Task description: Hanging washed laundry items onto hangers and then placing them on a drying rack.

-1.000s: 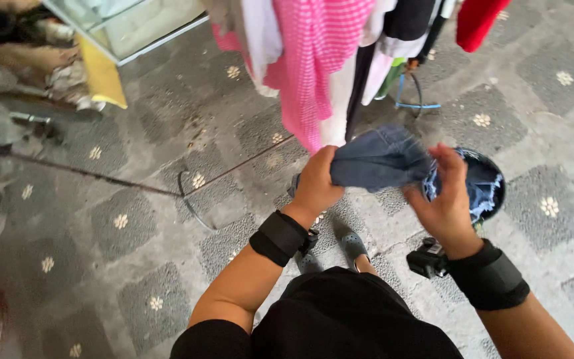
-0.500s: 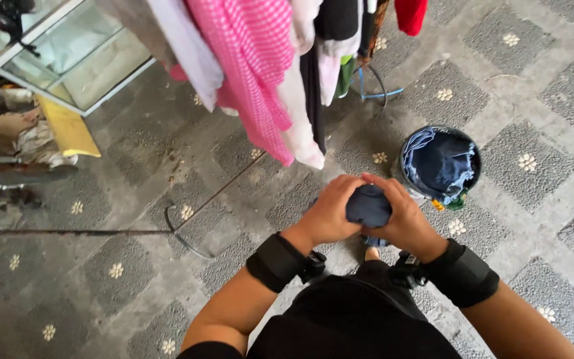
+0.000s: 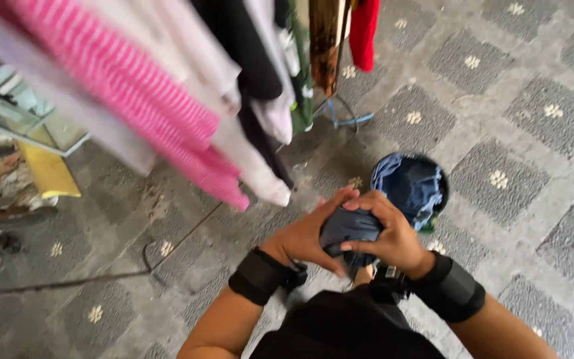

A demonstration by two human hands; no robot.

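Observation:
Both of my hands squeeze a bunched dark blue cloth (image 3: 348,229) in front of my body. My left hand (image 3: 310,236) grips it from the left, fingers wrapped under and over it. My right hand (image 3: 388,233) covers it from the right and the top. Each wrist wears a black band. Just beyond the hands stands a dark bucket (image 3: 441,178) on the paved floor, filled with blue denim cloth (image 3: 410,186).
Hung clothes fill the upper left: a pink checked garment (image 3: 144,106), white and black ones, a red one (image 3: 364,33). A thin metal rack leg (image 3: 167,256) crosses the patterned paving. A glass-fronted cabinet (image 3: 21,123) and a yellow board (image 3: 49,173) sit at left.
The blue cloth, held spread out near the bucket a second ago, is now balled tight between both hands, closer to my body. The view has tilted up toward the hung clothes.

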